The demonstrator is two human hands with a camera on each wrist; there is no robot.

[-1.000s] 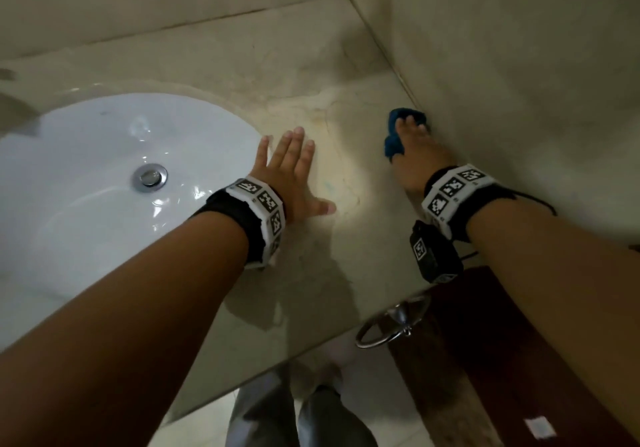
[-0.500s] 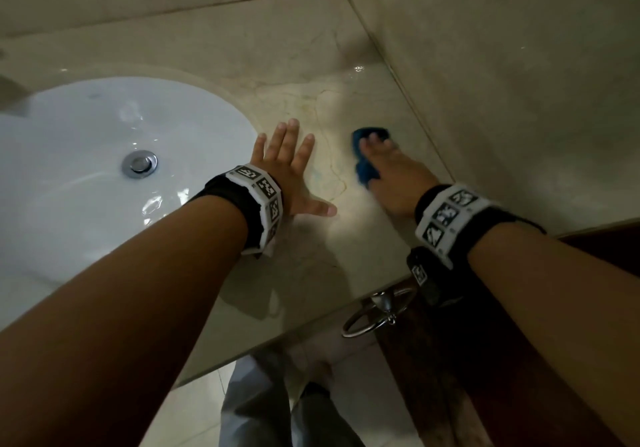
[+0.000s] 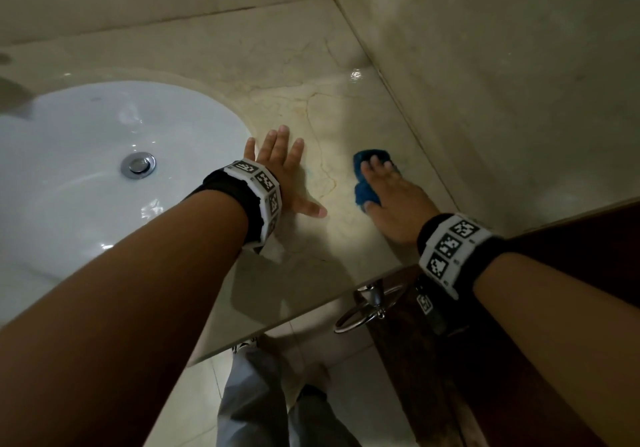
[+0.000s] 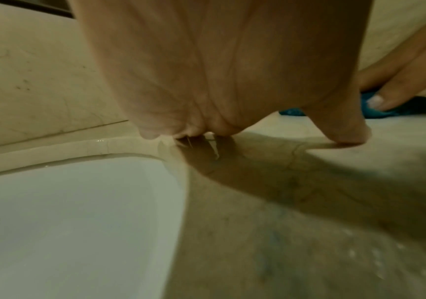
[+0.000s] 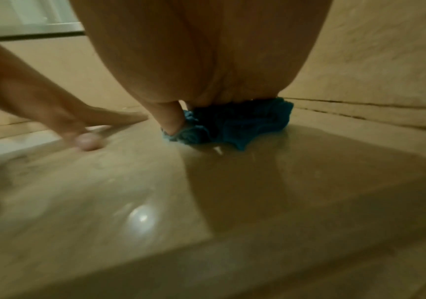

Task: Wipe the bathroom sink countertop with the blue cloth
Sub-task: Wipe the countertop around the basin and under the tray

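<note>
The blue cloth (image 3: 363, 192) lies bunched on the beige marble countertop (image 3: 311, 65), right of the sink and near the side wall. My right hand (image 3: 381, 183) presses it down with straight fingers on top and the thumb at its near edge. The right wrist view shows the blue cloth (image 5: 245, 123) squashed under the palm of my right hand (image 5: 207, 60). My left hand (image 3: 284, 172) lies flat on the counter beside the basin, fingers spread, holding nothing. In the left wrist view the blue cloth (image 4: 396, 109) shows past my left hand (image 4: 232, 81).
The white oval basin (image 3: 86, 204) with a chrome drain (image 3: 138, 165) fills the left. Tiled walls (image 3: 502, 65) close the back and right. A chrome towel ring (image 3: 367, 311) hangs below the counter's front edge, beside dark wood (image 3: 571, 238). The person's legs (image 3: 277, 405) stand below.
My right hand has drawn the cloth away from the side wall, toward the counter's front edge and a little leftward. The left hand has stayed flat in place.
</note>
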